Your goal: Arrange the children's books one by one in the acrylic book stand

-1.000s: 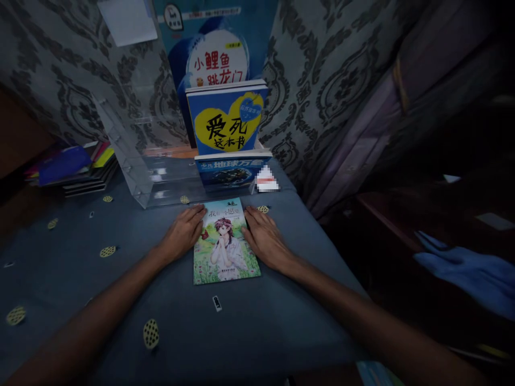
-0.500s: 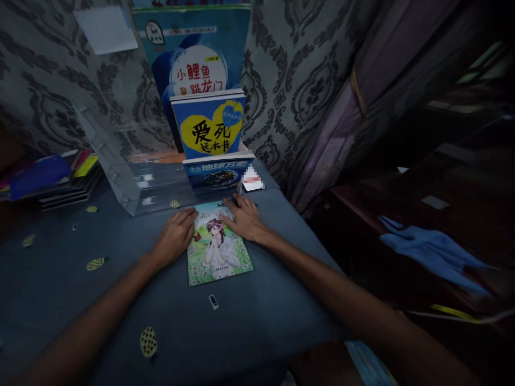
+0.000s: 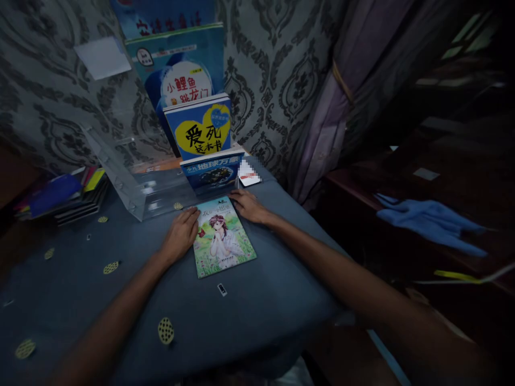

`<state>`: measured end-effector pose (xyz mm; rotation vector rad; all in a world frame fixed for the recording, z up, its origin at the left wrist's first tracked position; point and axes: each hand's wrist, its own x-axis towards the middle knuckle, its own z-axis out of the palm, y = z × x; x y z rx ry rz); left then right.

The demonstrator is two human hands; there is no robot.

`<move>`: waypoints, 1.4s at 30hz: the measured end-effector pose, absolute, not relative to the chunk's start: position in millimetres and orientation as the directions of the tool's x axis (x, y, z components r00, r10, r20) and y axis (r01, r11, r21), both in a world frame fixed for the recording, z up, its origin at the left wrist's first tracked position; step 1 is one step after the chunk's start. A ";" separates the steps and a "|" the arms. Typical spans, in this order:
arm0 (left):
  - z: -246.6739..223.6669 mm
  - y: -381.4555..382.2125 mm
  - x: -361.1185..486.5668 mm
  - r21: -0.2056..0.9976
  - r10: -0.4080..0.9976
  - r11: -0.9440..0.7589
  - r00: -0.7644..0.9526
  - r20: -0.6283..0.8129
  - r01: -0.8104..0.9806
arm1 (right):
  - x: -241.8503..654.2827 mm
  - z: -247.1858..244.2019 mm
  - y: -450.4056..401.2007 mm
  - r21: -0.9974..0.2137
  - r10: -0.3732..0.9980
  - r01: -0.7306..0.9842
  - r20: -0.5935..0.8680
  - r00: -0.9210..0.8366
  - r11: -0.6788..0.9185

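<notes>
One illustrated book (image 3: 227, 238), flat on the blue-grey desk (image 3: 281, 284) before one clear stand (image 3: 115, 172). Left hand (image 3: 182, 231) at the book's left edge, right hand (image 3: 250, 206) by its top right corner — two, each grip unclenched. Upright books (image 3: 203, 131), four. Beyond — patterned wall (image 3: 277, 69), one tied curtain (image 3: 322, 126).

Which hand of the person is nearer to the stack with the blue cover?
Left. The left hand is at the left edge of the booklet, right of the stack and nearer the camera; the right hand is farther away, by the booklet's upper right corner.
</notes>
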<state>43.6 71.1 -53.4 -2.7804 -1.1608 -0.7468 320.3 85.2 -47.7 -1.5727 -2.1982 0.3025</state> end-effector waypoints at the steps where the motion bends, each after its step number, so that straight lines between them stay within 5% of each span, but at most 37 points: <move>1: -52.3 70.7 43.9 0.147 0.661 -0.719 0.604 0.446 0.679 | 322.5 -48.7 86.7 -0.418 0.937 0.841 0.214 -0.275 0.343; 20: -31.3 107.5 117.9 0.071 0.539 -0.840 0.812 0.226 0.538 | 336.7 -54.3 83.9 -0.488 0.881 0.741 0.345 -0.323 0.462; 42: -24.0 91.4 118.8 0.159 0.351 -0.934 0.905 0.238 0.320 | 338.5 -60.1 82.2 -0.458 0.874 0.749 0.329 -0.357 0.479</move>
